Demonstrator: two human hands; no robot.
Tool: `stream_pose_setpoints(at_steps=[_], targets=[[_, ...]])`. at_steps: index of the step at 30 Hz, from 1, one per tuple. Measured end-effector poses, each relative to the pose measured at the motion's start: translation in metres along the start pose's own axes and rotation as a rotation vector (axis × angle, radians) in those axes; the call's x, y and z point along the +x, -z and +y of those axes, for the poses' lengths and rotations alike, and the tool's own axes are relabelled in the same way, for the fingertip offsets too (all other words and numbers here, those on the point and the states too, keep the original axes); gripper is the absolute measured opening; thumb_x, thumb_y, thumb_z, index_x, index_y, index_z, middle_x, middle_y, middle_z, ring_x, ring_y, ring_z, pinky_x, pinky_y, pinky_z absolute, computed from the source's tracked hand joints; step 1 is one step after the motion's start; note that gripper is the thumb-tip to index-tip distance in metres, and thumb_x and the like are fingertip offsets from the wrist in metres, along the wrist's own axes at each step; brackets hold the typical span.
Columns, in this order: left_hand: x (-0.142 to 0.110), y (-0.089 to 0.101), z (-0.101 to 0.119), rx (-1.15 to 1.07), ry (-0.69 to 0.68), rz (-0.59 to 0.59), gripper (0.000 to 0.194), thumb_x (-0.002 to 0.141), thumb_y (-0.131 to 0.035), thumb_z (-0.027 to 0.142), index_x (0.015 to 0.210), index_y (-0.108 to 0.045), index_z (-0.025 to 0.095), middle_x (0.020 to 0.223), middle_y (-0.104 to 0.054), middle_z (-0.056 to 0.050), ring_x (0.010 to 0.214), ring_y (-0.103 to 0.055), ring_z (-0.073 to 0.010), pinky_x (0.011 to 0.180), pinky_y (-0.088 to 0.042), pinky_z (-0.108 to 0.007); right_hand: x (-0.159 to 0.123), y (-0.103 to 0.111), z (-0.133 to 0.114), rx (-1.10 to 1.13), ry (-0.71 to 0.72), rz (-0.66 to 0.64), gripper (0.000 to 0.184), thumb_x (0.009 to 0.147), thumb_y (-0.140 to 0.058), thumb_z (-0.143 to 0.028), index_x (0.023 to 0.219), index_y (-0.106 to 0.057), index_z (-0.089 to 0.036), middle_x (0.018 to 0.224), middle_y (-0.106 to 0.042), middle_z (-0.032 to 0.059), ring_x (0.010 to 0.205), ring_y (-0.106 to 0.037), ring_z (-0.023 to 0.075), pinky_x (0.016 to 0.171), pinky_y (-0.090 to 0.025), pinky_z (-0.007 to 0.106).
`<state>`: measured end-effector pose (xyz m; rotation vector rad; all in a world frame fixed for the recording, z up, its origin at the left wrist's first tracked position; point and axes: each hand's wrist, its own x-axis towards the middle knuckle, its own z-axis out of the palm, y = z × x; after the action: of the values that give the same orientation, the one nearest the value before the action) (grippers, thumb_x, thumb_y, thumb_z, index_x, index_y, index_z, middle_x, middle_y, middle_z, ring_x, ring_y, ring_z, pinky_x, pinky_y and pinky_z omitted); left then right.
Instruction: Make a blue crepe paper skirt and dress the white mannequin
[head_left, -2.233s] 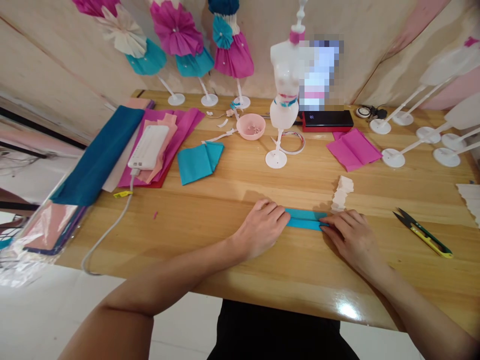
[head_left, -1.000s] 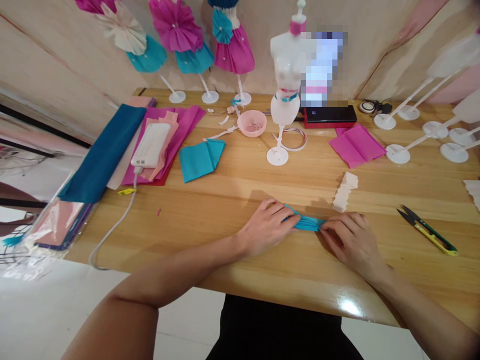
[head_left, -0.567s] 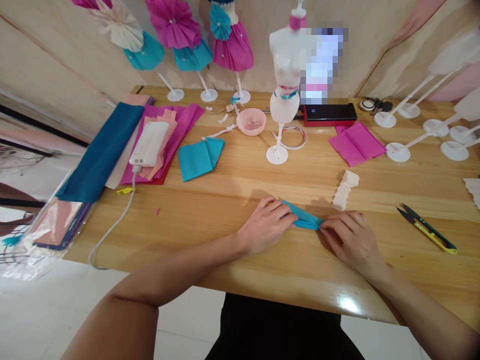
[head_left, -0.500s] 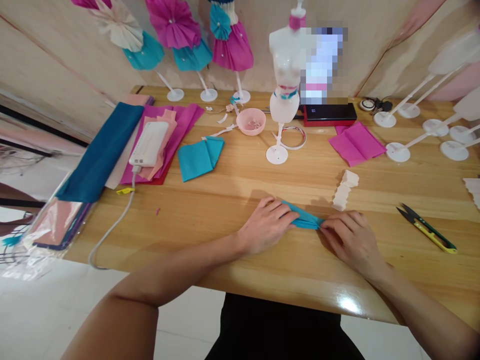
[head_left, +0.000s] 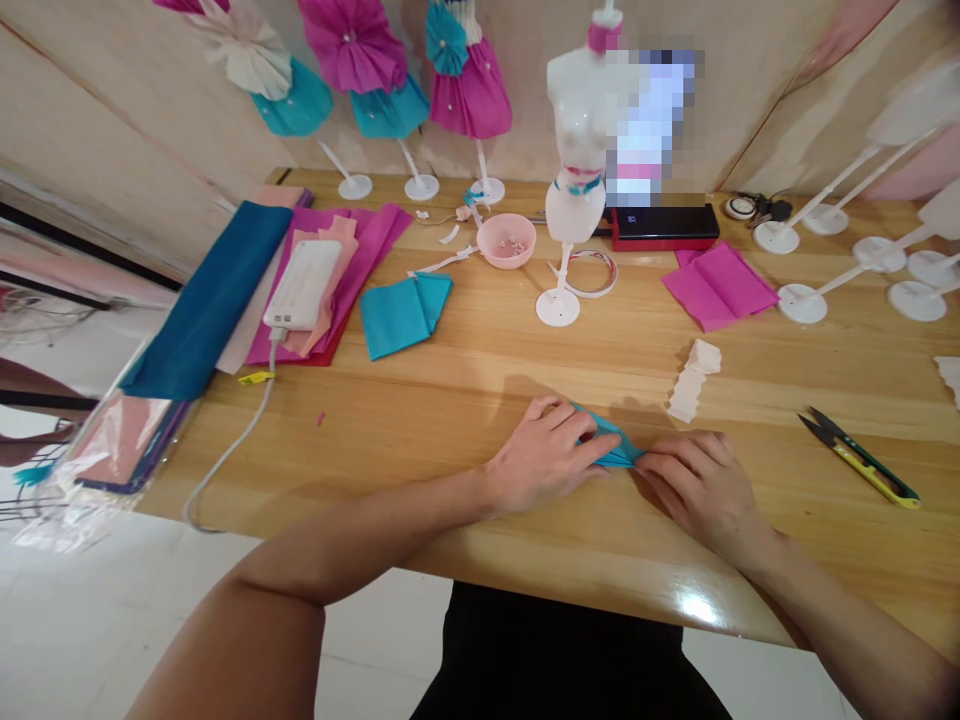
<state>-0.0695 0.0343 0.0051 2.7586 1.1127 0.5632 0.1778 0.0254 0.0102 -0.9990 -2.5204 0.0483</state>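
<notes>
Between my hands, on the wooden table, is a narrow folded strip of blue crepe paper (head_left: pixel 619 456). My left hand (head_left: pixel 546 452) grips it from the left, its curled fingers covering much of the paper. At the strip's right end, my right hand (head_left: pixel 699 484) pinches the tip between thumb and fingers. Just beyond the right hand lies a pale pink piece of wavy-edged paper (head_left: pixel 694 382). Thread snips (head_left: pixel 859 458) with a yellow and green handle rest farther right.
Toward the back stand a white mannequin (head_left: pixel 577 130), a pink bowl (head_left: pixel 507 242) of small beads and a black-and-red device (head_left: pixel 664 228). Folded blue paper (head_left: pixel 396 322) and magenta paper (head_left: pixel 720 288) lie on either side. A power bank (head_left: pixel 304 282) with a cable sits on stacked sheets at left.
My left hand has slid slightly right along the blue crepe paper, toward my right hand, so less of the strip shows. My right hand still pinches its end.
</notes>
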Motion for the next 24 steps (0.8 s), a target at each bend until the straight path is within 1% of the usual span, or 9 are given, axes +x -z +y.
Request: stream_pose_setpoints(at_steps=[3, 5, 7, 9, 11, 14, 17, 20, 24], targets=[[-0.001, -0.001, 0.000, -0.053, 0.012, 0.017, 0.033, 0.092, -0.048, 0.048, 0.113, -0.060, 0.025, 0.103, -0.064, -0.005, 0.101, -0.053, -0.0203, 0.100, -0.031, -0.043, 0.000, 0.000, -0.001, -0.001, 0.004, 0.022, 0.007, 0.086, -0.064, -0.017, 0.092, -0.065, -0.021, 0.090, -0.069, 0.0033, 0.082, -0.053, 0.0177, 0.076, -0.038, 0.034], [0.000, -0.001, -0.001, -0.126, 0.051, 0.041, 0.040, 0.088, -0.053, 0.054, 0.113, -0.057, 0.022, 0.114, -0.061, -0.007, 0.110, -0.052, -0.0231, 0.106, -0.030, -0.046, -0.001, 0.000, 0.002, -0.006, -0.017, 0.013, 0.008, 0.086, -0.065, -0.017, 0.093, -0.065, -0.021, 0.091, -0.069, 0.0032, 0.082, -0.053, 0.0182, 0.076, -0.038, 0.034], [0.000, -0.001, -0.004, -0.244, 0.150, 0.083, 0.055, 0.080, -0.061, 0.060, 0.116, -0.052, 0.020, 0.127, -0.054, -0.012, 0.121, -0.048, -0.0271, 0.108, -0.032, -0.048, -0.003, -0.001, 0.007, -0.016, -0.068, 0.003, 0.008, 0.086, -0.064, -0.018, 0.093, -0.064, -0.022, 0.092, -0.069, 0.0032, 0.083, -0.053, 0.0192, 0.076, -0.038, 0.035], [0.001, -0.002, -0.007, -0.414, 0.273, 0.143, 0.066, 0.071, -0.068, 0.061, 0.118, -0.047, 0.020, 0.134, -0.047, -0.015, 0.128, -0.043, -0.0296, 0.106, -0.037, -0.048, -0.006, -0.001, 0.012, -0.023, -0.123, -0.004, 0.007, 0.086, -0.064, -0.019, 0.092, -0.064, -0.021, 0.092, -0.069, 0.0032, 0.085, -0.053, 0.0201, 0.077, -0.039, 0.036], [0.003, -0.002, -0.011, -0.611, 0.380, 0.194, 0.063, 0.073, -0.071, 0.055, 0.118, -0.044, 0.020, 0.137, -0.043, -0.016, 0.129, -0.044, -0.0285, 0.104, -0.042, -0.046, -0.007, -0.001, 0.017, -0.021, -0.153, -0.001, 0.006, 0.085, -0.065, -0.019, 0.092, -0.064, -0.021, 0.091, -0.069, 0.0033, 0.085, -0.053, 0.0204, 0.077, -0.039, 0.036], [0.005, -0.004, -0.015, -0.929, 0.468, 0.222, 0.042, 0.086, -0.061, 0.041, 0.117, -0.040, 0.021, 0.137, -0.043, -0.015, 0.115, -0.056, -0.0209, 0.096, -0.048, -0.040, -0.007, -0.001, 0.020, 0.001, -0.153, 0.006, 0.007, 0.085, -0.065, -0.019, 0.092, -0.064, -0.021, 0.091, -0.069, 0.0034, 0.085, -0.054, 0.0203, 0.078, -0.040, 0.036], [0.006, -0.006, -0.020, -1.141, 0.524, 0.222, 0.028, 0.091, -0.056, 0.032, 0.110, -0.039, 0.020, 0.131, -0.048, -0.012, 0.101, -0.060, -0.0146, 0.090, -0.050, -0.034, -0.007, -0.002, 0.020, 0.022, -0.132, 0.003, 0.006, 0.086, -0.064, -0.019, 0.092, -0.064, -0.021, 0.093, -0.069, 0.0031, 0.085, -0.055, 0.0201, 0.077, -0.040, 0.036], [0.006, -0.008, -0.025, -1.195, 0.572, 0.206, 0.029, 0.088, -0.060, 0.029, 0.107, -0.041, 0.019, 0.122, -0.054, -0.010, 0.096, -0.060, -0.0129, 0.085, -0.048, -0.030, -0.008, -0.002, 0.019, 0.029, -0.117, 0.001, 0.005, 0.087, -0.064, -0.020, 0.092, -0.064, -0.021, 0.093, -0.069, 0.0027, 0.084, -0.055, 0.0201, 0.077, -0.040, 0.036], [0.007, -0.008, -0.029, -1.282, 0.596, 0.184, 0.033, 0.084, -0.065, 0.030, 0.105, -0.042, 0.019, 0.114, -0.056, -0.008, 0.081, -0.057, -0.0089, 0.071, -0.046, -0.024, -0.007, -0.003, 0.019, 0.030, -0.128, 0.010, 0.005, 0.087, -0.064, -0.020, 0.092, -0.064, -0.021, 0.092, -0.069, 0.0032, 0.084, -0.055, 0.0202, 0.077, -0.040, 0.036]])
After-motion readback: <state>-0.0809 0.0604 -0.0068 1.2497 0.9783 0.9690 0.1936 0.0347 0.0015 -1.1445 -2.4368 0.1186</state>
